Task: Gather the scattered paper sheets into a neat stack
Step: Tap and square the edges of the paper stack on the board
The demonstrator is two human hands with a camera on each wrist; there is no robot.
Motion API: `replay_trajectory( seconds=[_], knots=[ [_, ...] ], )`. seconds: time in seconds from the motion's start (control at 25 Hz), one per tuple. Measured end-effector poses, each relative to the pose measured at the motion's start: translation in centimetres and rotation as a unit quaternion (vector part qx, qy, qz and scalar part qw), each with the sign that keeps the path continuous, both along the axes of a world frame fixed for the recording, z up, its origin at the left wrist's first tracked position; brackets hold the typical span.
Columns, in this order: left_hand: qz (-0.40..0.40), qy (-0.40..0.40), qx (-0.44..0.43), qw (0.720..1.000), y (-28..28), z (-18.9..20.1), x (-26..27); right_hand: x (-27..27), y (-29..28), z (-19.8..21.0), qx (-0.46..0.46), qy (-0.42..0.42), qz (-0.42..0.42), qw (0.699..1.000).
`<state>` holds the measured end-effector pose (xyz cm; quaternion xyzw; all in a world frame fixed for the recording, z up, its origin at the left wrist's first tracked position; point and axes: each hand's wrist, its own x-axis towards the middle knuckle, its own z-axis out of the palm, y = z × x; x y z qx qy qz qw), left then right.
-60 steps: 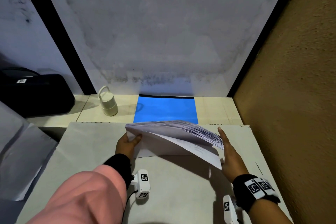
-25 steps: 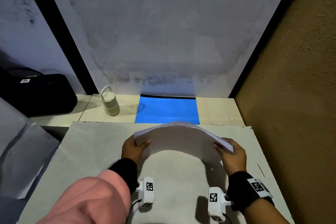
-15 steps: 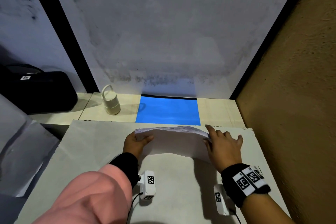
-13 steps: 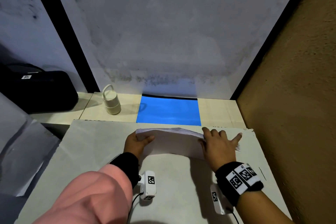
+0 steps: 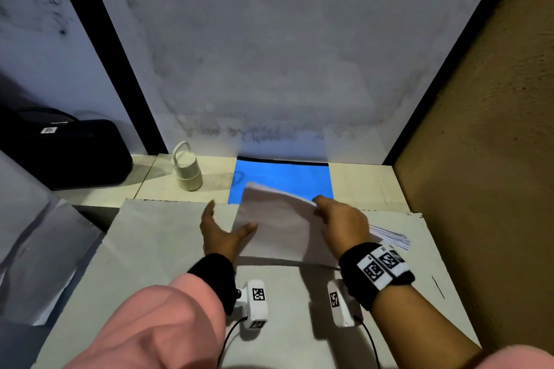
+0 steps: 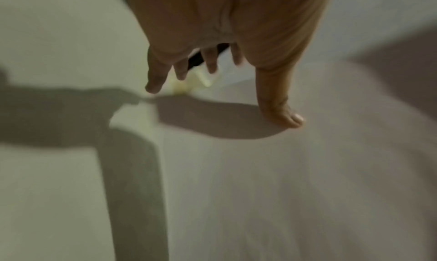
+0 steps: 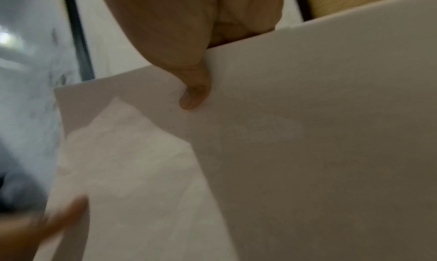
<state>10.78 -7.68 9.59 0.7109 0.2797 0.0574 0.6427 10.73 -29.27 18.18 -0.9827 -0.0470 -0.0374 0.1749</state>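
The stack of white paper sheets point(image 5: 278, 231) stands tilted, its far edge raised over the grey board point(image 5: 150, 249). My right hand point(image 5: 329, 213) grips the stack's upper right part. In the right wrist view its thumb point(image 7: 194, 94) presses on the top sheet point(image 7: 307, 152), the fingers hidden behind. Printed sheet edges point(image 5: 389, 238) poke out to the right under my wrist. My left hand point(image 5: 221, 228) is open with straight fingers, and its thumb point(image 6: 283, 113) touches the stack's left edge point(image 6: 295, 181).
A cream bottle with a handle point(image 5: 187, 171) and a blue mat point(image 5: 281, 180) lie just beyond the board. A black case point(image 5: 60, 153) sits at far left, a crumpled grey sheet point(image 5: 30, 234) hangs left, and a brown wall point(image 5: 479, 159) closes the right side.
The stack lay flat with my right hand pressing on it and my left gripping its left edge. Now the right hand has lifted the far edge, and the left hand has let go and opened.
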Motion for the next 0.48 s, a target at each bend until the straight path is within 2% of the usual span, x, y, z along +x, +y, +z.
replay_trajectory(
  seconds=[0.08, 0.12, 0.2, 0.24, 0.48],
  knots=[
    [-0.016, 0.021, -0.134, 0.991, -0.8, 0.4, -0.6, -0.3, -1.9, 0.4, 0.125, -0.008, -0.043, 0.991],
    [-0.063, 0.022, -0.19, 0.98, -1.6, 0.9, -0.8, -0.5, -2.6, 0.2, 0.237, 0.006, -0.057, 0.97],
    [-0.136, 0.004, -0.222, 0.965, -3.4, 2.1, -0.9, -1.2, -3.6, -0.4, 0.462, 0.04, -0.092, 0.881],
    [-0.138, -0.014, -0.212, 0.967, -4.1, 2.6, -0.8, -1.5, -4.1, -1.0, 0.516, 0.046, -0.116, 0.847],
    [-0.108, -0.081, -0.106, 0.985, -5.7, 4.2, -0.1, -2.9, -4.6, -3.8, 0.549, 0.016, -0.2, 0.811]
  ],
)
